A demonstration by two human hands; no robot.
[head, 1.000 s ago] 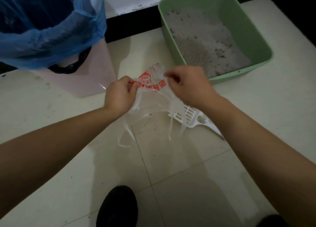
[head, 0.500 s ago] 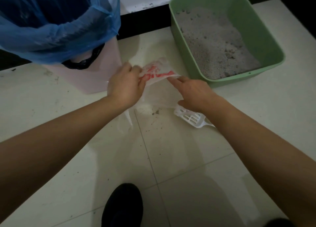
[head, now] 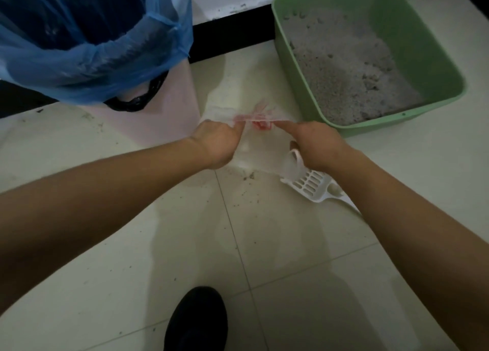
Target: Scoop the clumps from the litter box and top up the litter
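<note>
From the head view, our left hand (head: 217,144) and right hand (head: 315,147) meet just above the middle of the frame, at about 12 o'clock. Each pinches the top edge of a thin plastic bag (head: 260,149) with red print, stretched between them; the bag's body hangs down to the tiled floor (head: 132,271). The picture is blurred here, so we cannot make out the finer finger positions. The green litter box (head: 397,120) sits on the floor at 2 o'clock, just beyond our right hand, with grey litter (head: 344,67) heaped unevenly inside. A white slotted scoop (head: 312,185) lies on the floor at 4 o'clock, partly under our right wrist. At 10 o'clock stands a pink bin (head: 169,107) lined with a blue liner (head: 92,67). A black shoe (head: 197,321) shows at 6 o'clock.
</note>
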